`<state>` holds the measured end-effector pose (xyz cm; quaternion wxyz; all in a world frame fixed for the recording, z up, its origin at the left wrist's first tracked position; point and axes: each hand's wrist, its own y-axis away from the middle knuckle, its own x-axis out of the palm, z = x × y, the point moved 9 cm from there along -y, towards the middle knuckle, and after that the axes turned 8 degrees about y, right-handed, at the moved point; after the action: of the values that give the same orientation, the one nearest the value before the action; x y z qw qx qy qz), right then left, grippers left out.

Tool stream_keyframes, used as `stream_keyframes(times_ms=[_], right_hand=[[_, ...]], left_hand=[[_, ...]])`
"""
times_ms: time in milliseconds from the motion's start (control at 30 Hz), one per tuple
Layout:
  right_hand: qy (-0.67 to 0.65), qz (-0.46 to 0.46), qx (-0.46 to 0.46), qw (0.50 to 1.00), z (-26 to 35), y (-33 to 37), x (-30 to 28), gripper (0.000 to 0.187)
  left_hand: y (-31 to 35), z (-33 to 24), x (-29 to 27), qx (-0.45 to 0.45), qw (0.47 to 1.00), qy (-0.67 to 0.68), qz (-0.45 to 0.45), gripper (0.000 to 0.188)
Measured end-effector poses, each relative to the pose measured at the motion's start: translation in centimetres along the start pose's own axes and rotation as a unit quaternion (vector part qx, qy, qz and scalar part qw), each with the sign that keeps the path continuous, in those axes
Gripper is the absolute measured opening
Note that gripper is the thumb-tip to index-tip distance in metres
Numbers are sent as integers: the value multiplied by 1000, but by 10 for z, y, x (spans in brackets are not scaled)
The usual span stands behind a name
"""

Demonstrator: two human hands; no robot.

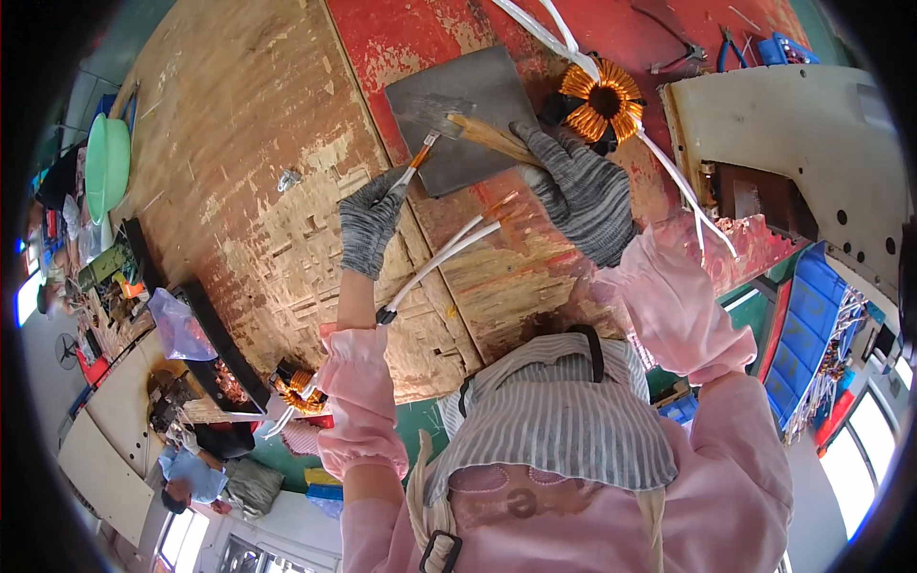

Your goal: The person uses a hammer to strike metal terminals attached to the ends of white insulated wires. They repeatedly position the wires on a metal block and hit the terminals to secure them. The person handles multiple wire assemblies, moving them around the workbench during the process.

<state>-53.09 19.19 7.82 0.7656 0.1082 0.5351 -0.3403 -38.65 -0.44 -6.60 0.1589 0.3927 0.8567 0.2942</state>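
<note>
My left hand [371, 222], in a grey knitted glove, pinches a white-sleeved copper lead [416, 160] with a silvery metal tip. That tip is over a dark flat metal plate [445, 174] on the bench. My right hand [585, 194], gloved alike, is closed around a flat wooden stick [497, 137]. The stick's end is over the plate near the lead's tip; whether they touch, I cannot tell. Just beyond my right hand is an orange copper ring coil [576, 116] with white leads. Between my hands and body, other white leads [441, 256] with bare copper ends cross the worn wood.
A cream metal housing [783, 115] stands at the right edge, above a blue bin [810, 325]. Pliers [734, 53] lie at the far right. Another coil [300, 392] is by my left sleeve. A green basin [107, 167] and a person [191, 477] are off left.
</note>
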Motion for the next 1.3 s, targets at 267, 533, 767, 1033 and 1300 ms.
stream_keyframes(times_ms=[267, 533, 767, 1033, 1300], right_hand=[[88, 167, 39, 981, -15, -2, 35, 34], [-74, 133, 23, 988, -26, 5, 52, 30], [-66, 11, 0, 998, -11, 0, 12, 38], [-14, 5, 10, 1000, -16, -6, 7, 32], [-29, 14, -36, 999, 3, -5, 5, 33]], left_hand=[[-2, -1, -3, 11, 999, -35, -4, 20], [2, -12, 3, 12, 1000, -25, 5, 20], [7, -17, 4, 20, 998, -57, -7, 22], [5, -17, 4, 13, 999, -46, 3, 20], [12, -22, 5, -3, 997, -72, -8, 19]])
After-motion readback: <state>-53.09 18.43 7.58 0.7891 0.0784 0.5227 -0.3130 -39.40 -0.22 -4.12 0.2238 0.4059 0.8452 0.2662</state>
